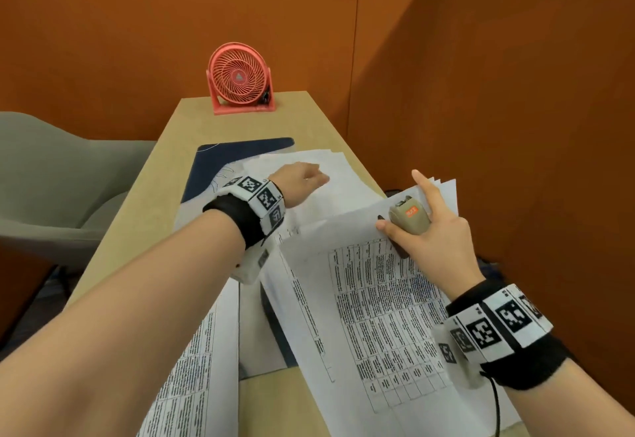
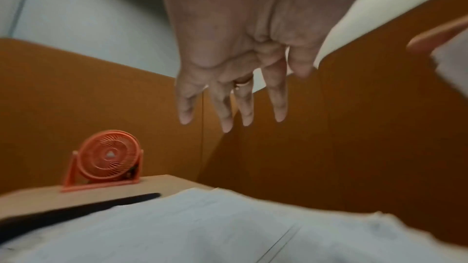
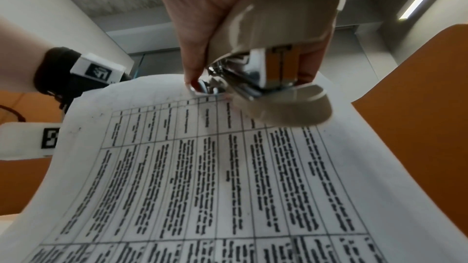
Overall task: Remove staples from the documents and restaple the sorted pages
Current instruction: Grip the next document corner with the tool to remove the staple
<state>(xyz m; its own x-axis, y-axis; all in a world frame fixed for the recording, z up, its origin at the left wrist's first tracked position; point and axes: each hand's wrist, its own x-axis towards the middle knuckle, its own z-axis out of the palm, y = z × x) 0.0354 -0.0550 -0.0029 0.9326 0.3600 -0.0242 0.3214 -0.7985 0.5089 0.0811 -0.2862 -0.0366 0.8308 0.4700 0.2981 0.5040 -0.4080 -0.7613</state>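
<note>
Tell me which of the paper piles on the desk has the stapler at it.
The printed table document on the right: the right hand holds the beige stapler at its top edge. The far blank pile lies under the open left hand.

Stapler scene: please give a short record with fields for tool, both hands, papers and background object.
tool: beige stapler, at the top edge of the printed sheet
right hand: grips the stapler, index finger extended
left hand: open, above the loose white sheets
papers: printed table sheet, curved upward in the right wrist view
background object: red desk fan at the far end of the desk
</note>
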